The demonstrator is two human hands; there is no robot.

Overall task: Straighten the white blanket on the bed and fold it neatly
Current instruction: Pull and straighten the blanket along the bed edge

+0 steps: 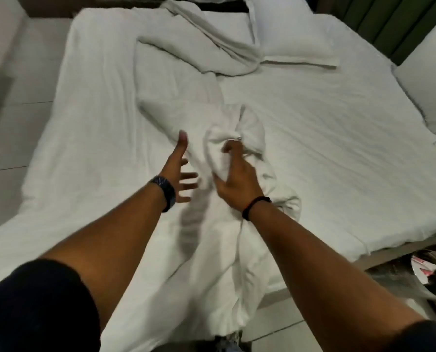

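- The bed (313, 138) fills most of the view, and its white sheet lies flat and bare from 1 to 4 o'clock and from 8 to 10 o'clock.
- The foot edge of the mattress runs along 4 o'clock, the right edge shows at 2 to 3 o'clock, and the left edge meets pale floor (21, 118) at 9 to 10 o'clock.
- The white blanket (227, 250) lies bunched in a long rumpled ridge down the middle, from 12 o'clock to the near edge at 6 o'clock, where it hangs over.
- A pillow (293, 34) sits at 1 o'clock, touching the blanket's far folds.
- A bin lined with clear plastic (430, 278) stands on the floor at 4 o'clock, just beside the bed's corner.
- The right hand (237, 181) grips a raised fold of the blanket at centre, fingers buried in cloth.
- The left hand (180, 171), blurred, is spread wide and holds nothing, just left of that fold.
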